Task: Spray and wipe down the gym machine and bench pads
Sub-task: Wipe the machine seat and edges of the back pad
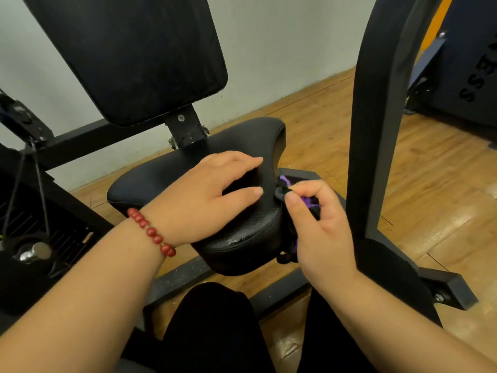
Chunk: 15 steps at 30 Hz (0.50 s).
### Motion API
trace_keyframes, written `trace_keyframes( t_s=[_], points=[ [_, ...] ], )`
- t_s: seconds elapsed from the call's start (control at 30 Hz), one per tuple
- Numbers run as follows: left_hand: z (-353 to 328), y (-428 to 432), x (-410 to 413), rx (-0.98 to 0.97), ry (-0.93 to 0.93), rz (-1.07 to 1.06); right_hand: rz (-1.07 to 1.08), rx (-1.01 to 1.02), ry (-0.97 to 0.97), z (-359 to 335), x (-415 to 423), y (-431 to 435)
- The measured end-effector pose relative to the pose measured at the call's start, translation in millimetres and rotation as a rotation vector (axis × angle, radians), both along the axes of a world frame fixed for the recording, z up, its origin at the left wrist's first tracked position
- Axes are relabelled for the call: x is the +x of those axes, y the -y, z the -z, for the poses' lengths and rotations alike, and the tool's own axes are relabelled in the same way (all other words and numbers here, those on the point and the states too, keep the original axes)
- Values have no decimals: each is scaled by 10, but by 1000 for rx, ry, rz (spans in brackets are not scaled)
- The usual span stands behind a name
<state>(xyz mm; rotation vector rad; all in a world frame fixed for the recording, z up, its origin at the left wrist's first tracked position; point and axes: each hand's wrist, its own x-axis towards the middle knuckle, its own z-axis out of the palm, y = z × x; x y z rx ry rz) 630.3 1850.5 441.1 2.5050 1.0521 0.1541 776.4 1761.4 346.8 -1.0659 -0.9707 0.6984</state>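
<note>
A black padded seat (166, 173) of the gym machine fills the middle of the view, with the black back pad (129, 55) tilted above it. My left hand (204, 200), with a red bead bracelet on the wrist, rests on the seat's top, fingers straight and spread. My right hand (320, 232) is at the seat's right front edge and grips a dark and purple cloth (289, 192), pinched between thumb and fingers and pressed against the pad's side. Most of the cloth is hidden behind the hand. No spray bottle is in view.
A thick black upright frame post (376, 130) rises just right of my right hand. The machine's base bar (441, 284) runs along the wooden floor (430, 184). A cable and weight stack (35, 238) sit at the left. Another dark machine (468, 63) stands at the far right.
</note>
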Motion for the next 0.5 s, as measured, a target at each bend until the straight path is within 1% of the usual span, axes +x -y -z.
trace_keyframes(
  t_s=[0.13, 0.27, 0.4, 0.5],
  points=[
    [8, -76, 143, -67, -113, -24, 14, -38, 79, -34, 102, -314],
    [8, -90, 136, -103, -116, -59, 29, -102, 58, 26, 137, -527],
    [37, -95, 137, -82, -127, -49, -15, -41, 11, 83, 113, -320],
    [50, -103, 133, -72, -118, -36, -21, 13, 75, 104, 149, -361]
  ],
)
